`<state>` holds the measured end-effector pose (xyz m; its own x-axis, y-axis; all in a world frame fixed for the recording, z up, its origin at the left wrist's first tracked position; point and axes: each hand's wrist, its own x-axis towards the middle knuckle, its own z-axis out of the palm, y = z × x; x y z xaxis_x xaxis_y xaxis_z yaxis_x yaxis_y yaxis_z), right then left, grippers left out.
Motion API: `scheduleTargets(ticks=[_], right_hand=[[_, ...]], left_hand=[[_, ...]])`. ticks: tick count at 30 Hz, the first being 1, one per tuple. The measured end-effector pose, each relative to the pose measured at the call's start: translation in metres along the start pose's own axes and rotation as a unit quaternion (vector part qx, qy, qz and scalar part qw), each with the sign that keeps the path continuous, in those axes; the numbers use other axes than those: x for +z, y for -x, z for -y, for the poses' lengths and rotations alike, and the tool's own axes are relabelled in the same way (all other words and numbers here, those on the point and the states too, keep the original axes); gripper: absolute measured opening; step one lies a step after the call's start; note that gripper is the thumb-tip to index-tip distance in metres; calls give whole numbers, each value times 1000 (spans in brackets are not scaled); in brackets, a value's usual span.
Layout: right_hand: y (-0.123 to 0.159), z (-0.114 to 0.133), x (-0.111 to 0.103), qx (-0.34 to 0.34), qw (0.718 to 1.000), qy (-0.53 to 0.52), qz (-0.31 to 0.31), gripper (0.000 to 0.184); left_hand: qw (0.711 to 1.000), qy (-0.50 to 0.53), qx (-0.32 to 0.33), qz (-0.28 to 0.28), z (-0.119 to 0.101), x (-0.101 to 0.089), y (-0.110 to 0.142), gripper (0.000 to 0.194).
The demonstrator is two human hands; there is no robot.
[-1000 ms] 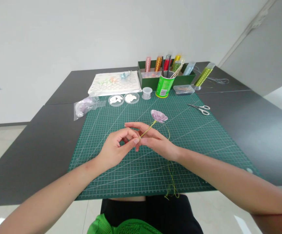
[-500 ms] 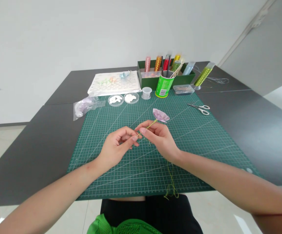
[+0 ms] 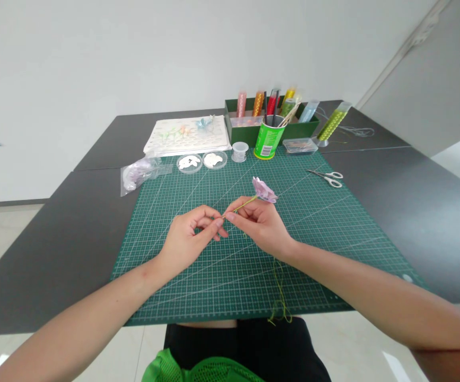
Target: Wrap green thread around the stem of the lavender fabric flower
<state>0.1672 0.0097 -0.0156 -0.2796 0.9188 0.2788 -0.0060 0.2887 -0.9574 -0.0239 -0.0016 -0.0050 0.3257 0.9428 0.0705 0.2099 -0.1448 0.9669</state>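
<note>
A lilac artificial flower (image 3: pixel 265 190) on a thin yellow-green stem (image 3: pixel 245 203) is held over the green cutting mat (image 3: pixel 166 207). The bloom tilts up to the right, above my right hand (image 3: pixel 263 223). That hand pinches the stem between thumb and forefinger. Just to its left, my left hand (image 3: pixel 192 233) is closed on the lower end of the stem, thumb against forefinger. The fingertips of both hands nearly meet. Green thread (image 3: pixel 280 297) trails from below my right wrist over the mat's front edge; where it joins the stem is hidden.
Scissors (image 3: pixel 327 178) lie at right on the mat. Behind stand a green can (image 3: pixel 267 143), a dark green box (image 3: pixel 241 135) of thread spools, two dishes of white pieces (image 3: pixel 189 163), a lidded tub (image 3: pixel 240 152) and white sheets (image 3: pixel 158 143). A plastic bag (image 3: pixel 134 174) lies left.
The flower has turned about its stem, so its bloom now shows more of its petal layers. My fingertips have drawn closer together at the stem's lower end.
</note>
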Motion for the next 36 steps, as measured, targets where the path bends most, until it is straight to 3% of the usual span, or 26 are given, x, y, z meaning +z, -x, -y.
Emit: scheduleTargets(ticks=[5, 8, 16, 22, 30, 36], right_hand=[[-1, -4, -2, -22, 999, 43, 14, 39], [-1, -5, -2, -28, 998, 53, 21, 41], [0, -5, -4, -36, 998, 42, 25, 44], [-5, -7, -13, 9, 997, -8, 81, 22], [-13, -15, -18, 55, 982, -130, 124, 30], [-10, -16, -11, 112, 979, -128, 111, 34]], left_hand=[[972, 172, -136, 79, 7, -5, -7, 33], [952, 223, -189, 94, 9, -6, -9, 34], [956, 220, -171, 90, 7, -5, -8, 28], [968, 193, -139, 86, 4, -6, -6, 27], [955, 225, -153, 118, 0, -7, -6, 23], [950, 215, -176, 145, -2, -6, -4, 22]])
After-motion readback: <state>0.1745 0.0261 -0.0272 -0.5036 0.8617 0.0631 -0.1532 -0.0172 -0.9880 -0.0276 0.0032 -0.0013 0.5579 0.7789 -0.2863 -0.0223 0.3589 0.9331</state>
